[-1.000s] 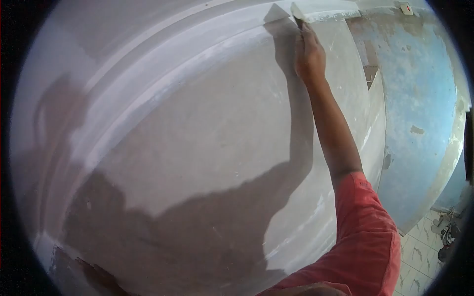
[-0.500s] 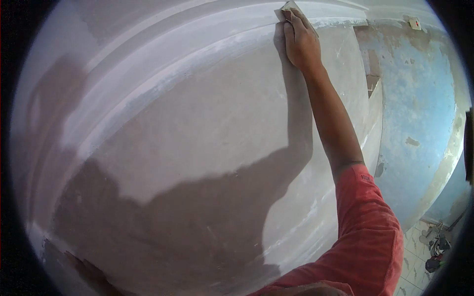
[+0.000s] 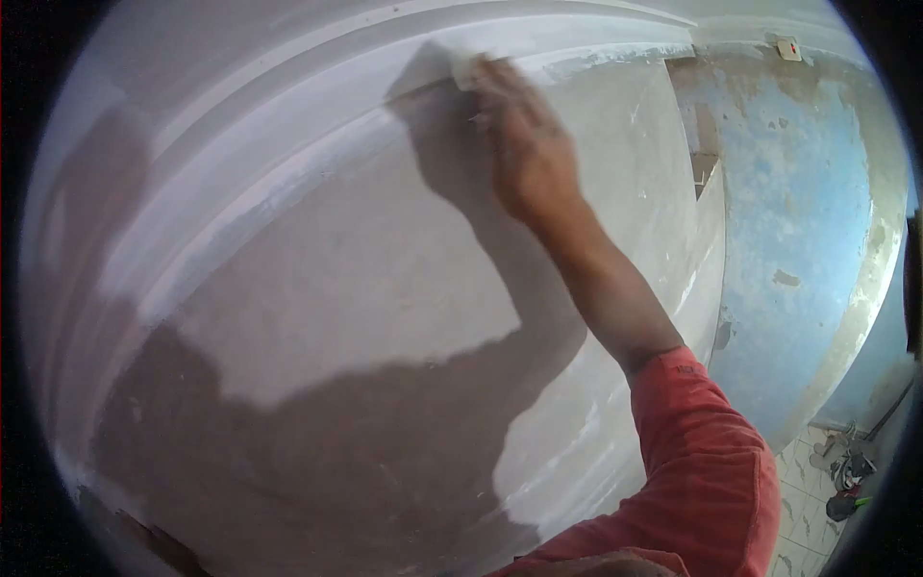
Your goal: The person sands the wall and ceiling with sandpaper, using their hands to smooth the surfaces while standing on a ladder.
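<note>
The right hand (image 3: 534,144), blurred by motion, is closed around a pale flat piece (image 3: 467,71), its fingers bunched with little gap between them and the piece jutting out past the fingertips. The piece is at the upper edge of the grey wall (image 3: 385,269), along the lower border of the white moulding (image 3: 385,67); the blur hides whether it presses on the surface. Half a second ago, hand and piece were farther right, nearer the moulding's right end; they have since travelled left, and the forearm (image 3: 601,269) now leans more to the left. The arm's shadow (image 3: 461,173) has swung left too, its tip on the moulding just left of the piece. A dark shape at the wall's lower left corner may be the left hand (image 3: 163,548); it is too shaded to tell its grip. To the right, the blue wall section (image 3: 793,221) and small switch plate (image 3: 789,49) sit slightly farther left in view. By the items (image 3: 848,476) on the tiled floor (image 3: 798,495), a green bit (image 3: 863,501) now shows.
</note>
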`<state>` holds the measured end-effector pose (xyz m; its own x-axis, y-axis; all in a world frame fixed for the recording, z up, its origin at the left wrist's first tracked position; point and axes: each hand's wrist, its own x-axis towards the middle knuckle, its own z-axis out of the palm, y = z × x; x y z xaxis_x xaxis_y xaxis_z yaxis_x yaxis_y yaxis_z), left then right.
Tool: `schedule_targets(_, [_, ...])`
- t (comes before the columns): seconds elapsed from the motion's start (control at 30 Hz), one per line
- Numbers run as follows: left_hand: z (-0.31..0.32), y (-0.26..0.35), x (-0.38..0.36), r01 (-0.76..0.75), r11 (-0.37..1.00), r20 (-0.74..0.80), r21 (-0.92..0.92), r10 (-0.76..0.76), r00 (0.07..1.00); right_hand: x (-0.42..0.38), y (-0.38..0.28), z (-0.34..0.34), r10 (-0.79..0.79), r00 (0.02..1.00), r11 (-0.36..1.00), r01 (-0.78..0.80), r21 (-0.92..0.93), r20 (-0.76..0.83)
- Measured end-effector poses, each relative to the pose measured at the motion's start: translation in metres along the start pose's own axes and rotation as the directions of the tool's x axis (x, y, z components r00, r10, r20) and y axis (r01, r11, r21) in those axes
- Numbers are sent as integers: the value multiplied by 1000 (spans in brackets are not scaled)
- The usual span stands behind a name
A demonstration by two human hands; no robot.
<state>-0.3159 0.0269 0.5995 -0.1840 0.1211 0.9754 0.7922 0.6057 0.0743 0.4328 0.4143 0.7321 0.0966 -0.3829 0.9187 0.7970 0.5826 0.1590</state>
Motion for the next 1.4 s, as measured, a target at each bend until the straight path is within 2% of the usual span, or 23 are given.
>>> schedule_targets(0.03, [-1,-1,-2,-2,1000,-3,-8,2,1000,-5,11,-6,-5,998,993,-2,-116,-66])
schedule_targets(0.1, [1,0,1,-6,1000,-8,-29,6,1000,0,49,-6,240,968,953,-250,-171,-77])
schedule_targets(0.2, [0,-1,2,-12,998,-21,-54,11,1000,5,87,17,255,966,933,-257,-253,-39])
schedule_targets(0.27, [2,-5,1,-6,996,-28,-85,4,1000,15,42,26,112,987,968,-134,-210,-113])
schedule_targets(0.3, [3,-6,2,-7,994,-37,-107,3,999,12,26,36,154,987,987,-156,-40,-47])
schedule_targets(0.33, [3,-6,3,-6,991,-41,-132,1,999,8,10,45,-64,995,997,60,-51,-77])
schedule_targets(0.4, [3,-2,8,-4,982,-47,-190,-5,999,3,-47,26,-192,974,967,168,192,117])
schedule_targets(0.5, [-2,4,12,9,961,-62,-278,-27,998,1,-43,-5,-98,991,986,84,143,95])
schedule_targets(0.53, [-4,7,11,2,960,-72,-281,-23,997,0,-19,-8,-31,999,999,32,-10,28])
schedule_targets(0.63, [-15,8,14,-180,983,-94,23,181,979,14,72,-5,143,973,948,-186,-257,-179])
schedule_targets(0.73, [-13,4,16,-195,981,-117,3,194,974,28,86,-3,310,942,931,-329,-160,-131])
schedule_targets(0.8, [-8,-8,12,-103,989,-82,-103,94,992,21,63,27,266,963,960,-261,-97,47])
schedule_targets(0.83, [-3,-8,14,-16,978,-37,-207,9,999,12,50,40,119,992,985,-122,-123,-30])
schedule_targets(0.9, [4,8,24,-101,981,-43,-166,95,995,7,7,26,-126,987,990,119,69,103])
schedule_targets(0.97, [-12,12,31,-231,973,-44,-20,229,972,4,-2,-3,-94,986,991,80,106,137])
schedule_targets(1.03, [-31,15,13,-312,940,-19,136,317,948,-7,39,-27,46,997,994,-53,-93,-69])
schedule_targets(1.07, [-41,26,8,-309,941,-14,140,314,949,-13,86,-25,75,983,957,-117,-264,-167])
schedule_targets(1.17, [-49,43,15,-208,974,1,86,209,978,-20,190,-44,397,898,773,-439,-458,-191])
schedule_targets(1.23, [-19,-11,17,-177,984,-4,-1,177,984,-28,219,-34,419,895,747,-437,-501,-154])
schedule_targets(1.3, [12,-55,26,-199,977,-53,-80,195,979,-26,214,-22,445,874,804,-293,-517,197])
schedule_targets(1.33, [23,-61,26,-223,962,-106,-160,207,973,-35,213,-4,375,916,858,-284,-428,141])
schedule_targets(1.37, [9,-46,22,-222,962,-101,-160,208,973,-27,178,0,313,948,885,-315,-343,-61])
schedule_targets(1.4, [-10,-19,17,-306,952,-35,-19,305,952,-29,174,8,117,993,920,-116,-374,-19])
